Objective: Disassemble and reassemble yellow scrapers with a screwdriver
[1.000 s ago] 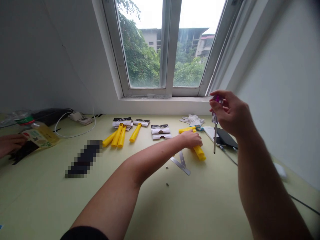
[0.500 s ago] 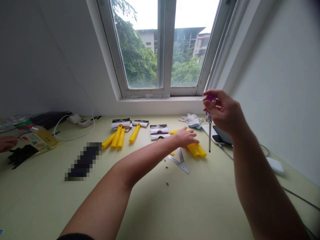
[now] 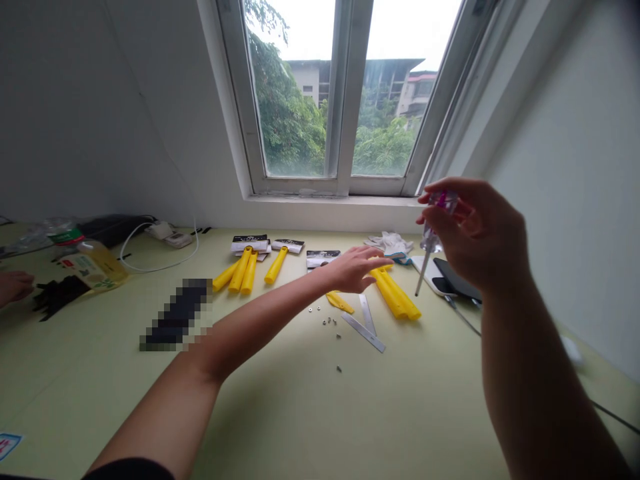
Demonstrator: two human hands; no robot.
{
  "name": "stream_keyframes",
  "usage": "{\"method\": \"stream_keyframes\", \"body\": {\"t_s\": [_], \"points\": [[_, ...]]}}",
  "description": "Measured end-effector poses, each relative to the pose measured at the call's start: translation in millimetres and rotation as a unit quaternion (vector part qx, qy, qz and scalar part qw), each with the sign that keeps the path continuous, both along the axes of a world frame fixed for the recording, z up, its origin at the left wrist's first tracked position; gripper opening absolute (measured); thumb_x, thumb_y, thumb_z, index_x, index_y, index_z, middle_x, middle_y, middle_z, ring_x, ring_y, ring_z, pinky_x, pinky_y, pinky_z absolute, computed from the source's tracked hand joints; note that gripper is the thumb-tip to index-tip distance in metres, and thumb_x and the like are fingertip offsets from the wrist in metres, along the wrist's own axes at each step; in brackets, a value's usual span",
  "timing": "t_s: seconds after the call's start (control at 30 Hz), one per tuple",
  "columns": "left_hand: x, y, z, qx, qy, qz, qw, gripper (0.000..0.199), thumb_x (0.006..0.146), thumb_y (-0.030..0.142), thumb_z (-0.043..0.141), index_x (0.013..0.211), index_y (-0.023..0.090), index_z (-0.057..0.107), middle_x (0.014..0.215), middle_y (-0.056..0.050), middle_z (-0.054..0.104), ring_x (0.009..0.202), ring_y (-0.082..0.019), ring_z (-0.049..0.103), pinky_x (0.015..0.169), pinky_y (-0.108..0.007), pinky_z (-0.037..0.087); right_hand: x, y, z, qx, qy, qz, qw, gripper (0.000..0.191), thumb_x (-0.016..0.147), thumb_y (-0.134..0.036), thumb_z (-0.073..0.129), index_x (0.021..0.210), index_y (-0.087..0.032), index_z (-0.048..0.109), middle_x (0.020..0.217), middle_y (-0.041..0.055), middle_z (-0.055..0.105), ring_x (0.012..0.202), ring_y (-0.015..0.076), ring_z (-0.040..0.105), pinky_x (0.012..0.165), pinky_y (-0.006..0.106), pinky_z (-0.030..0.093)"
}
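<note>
Hands: left (image 3: 353, 270) by yellow handles (image 3: 395, 295) | right (image 3: 480, 233), screwdriver tip (image 3: 417, 290) beside phone edge (image 3: 434, 270)

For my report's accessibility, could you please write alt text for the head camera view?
A person's right hand holds a purple-handled screwdriver above a pale green table under a window. Their open left hand is near yellow plastic handles and small metal parts.

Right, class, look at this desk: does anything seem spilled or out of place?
Yes: small metal nuts lie loose on the pale green desktop below the left hand, and one more sits apart. They look scattered, not grouped.
</note>
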State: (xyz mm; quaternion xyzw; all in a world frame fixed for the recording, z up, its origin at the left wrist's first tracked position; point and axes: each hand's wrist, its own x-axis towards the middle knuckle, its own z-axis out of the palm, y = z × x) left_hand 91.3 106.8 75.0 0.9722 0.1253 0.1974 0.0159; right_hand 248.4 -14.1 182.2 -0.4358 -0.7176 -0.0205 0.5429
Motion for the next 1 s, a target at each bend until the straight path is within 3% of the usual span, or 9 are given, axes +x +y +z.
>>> {"method": "stream_keyframes", "body": {"t_s": [0.1,0.17,0.27,0.33,0.4,0.47,0.53,0.7,1.0], "points": [[-43.0,-31.7,32.7,-0.115,-0.155,-0.024,0.981,0.063,0.091,0.036,0.059,0.147,0.019,0.035,0.14,-0.013,0.052,0.128,-0.024,0.05,0.104,-0.039,0.043,-31.6,-13.2,-1.5,0.049,0.041,0.09,0.994,0.023,0.087,-0.021,0.065,0.106,-0.034,0.061,0.107,0.0013,0.065,0.091,0.0219,0.068,0.088,0.044,0.057],[-66.7,-51.7,49.1,-0.132,-0.203,-0.047,0.969,0.064,0.089,0.039,0.063,0.145,0.02,0.037,0.139,-0.012,0.054,0.125,-0.025,0.053,0.103,-0.04,0.045,-55.9,-17.6,-8.2,0.069,0.052,0.163,0.983,0.03,0.085,-0.016,0.066,0.107,-0.036,0.061,0.11,-0.0013,0.066,0.095,0.021,0.068,0.089,0.043,0.058],[-96.4,-67.5,51.5,-0.123,-0.245,-0.046,0.961,0.035,0.095,0.028,0.054,0.128,0.018,0.052,0.119,-0.01,0.066,0.106,-0.02,0.064,0.092,-0.034,0.052,-80.2,-17.0,-22.3,0.058,0.015,0.256,0.965,0.037,0.086,-0.014,0.066,0.114,-0.038,0.061,0.117,-0.0014,0.067,0.11,0.0214,0.065,0.094,0.041,0.056],[-115.2,-68.5,38.4,-0.091,-0.26,0.009,0.961,0.02,0.096,0.021,0.049,0.115,0.017,0.057,0.107,-0.008,0.069,0.097,-0.018,0.067,0.092,-0.036,0.052,-81.6,-9.5,-34.1,-0.004,-0.027,0.291,0.956,0.042,0.088,-0.021,0.065,0.127,-0.036,0.055,0.129,0.0017,0.063,0.121,0.023,0.059,0.101,0.042,0.051],[-133.5,-66.6,18.1,-0.035,-0.259,0.054,0.964,0.016,0.095,0.015,0.048,0.108,0.017,0.056,0.103,-0.007,0.07,0.099,-0.018,0.067,0.103,-0.044,0.047,-73.2,4.6,-50.8,-0.066,-0.024,0.266,0.961,0.045,0.093,-0.033,0.059,0.136,-0.029,0.048,0.136,0.0072,0.058,0.123,0.0241,0.058,0.1,0.043,0.05],[-149.2,-66.5,-4.3,0.028,-0.249,0.074,0.965,0.018,0.094,0.01,0.048,0.108,0.018,0.055,0.104,-0.007,0.071,0.107,-0.019,0.065,0.111,-0.051,0.037,-61.8,22.3,-74.6,-0.135,-0.041,0.147,0.979,0.029,0.096,-0.038,0.052,0.12,-0.022,0.058,0.115,0.0084,0.067,0.102,0.0201,0.066,0.086,0.036,0.054],[-159.5,-69.7,-25.2,0.07,-0.247,0.085,0.963,0.02,0.092,0.006,0.049,0.108,0.018,0.055,0.103,-0.006,0.071,0.111,-0.019,0.064,0.113,-0.052,0.034,-54.3,38.0,-103.4,-0.247,-0.209,0.03,0.946,0.026,0.096,-0.042,0.049,0.099,-0.022,0.065,0.097,0.0051,0.07,0.087,0.0179,0.066,0.078,0.032,0.052],[-161.3,-80.6,-61.3,0.124,-0.245,0.057,0.96,0.021,0.089,0.005,0.054,0.106,0.017,0.055,0.104,-0.007,0.072,0.115,-0.022,0.063,0.112,-0.052,0.035,-59.4,51.8,-159.1,-0.293,-0.291,-0.014,0.911,0.019,0.086,-0.035,0.061,0.092,-0.018,0.069,0.095,0.0107,0.07,0.089,0.0263,0.065,0.08,0.036,0.047],[-153.5,-82.6,-77.7,0.115,-0.199,0.035,0.973,0.021,0.091,0.006,0.049,0.108,0.016,0.055,0.107,-0.009,0.071,0.118,-0.022,0.06,0.113,-0.051,0.034,-51.4,59.8,-167.8,-0.288,-0.291,0.029,0.912,0.021,0.087,-0.021,0.059,0.105,-0.02,0.069,0.105,0.0058,0.07,0.095,0.019,0.064,0.082,0.027,0.048]]}}
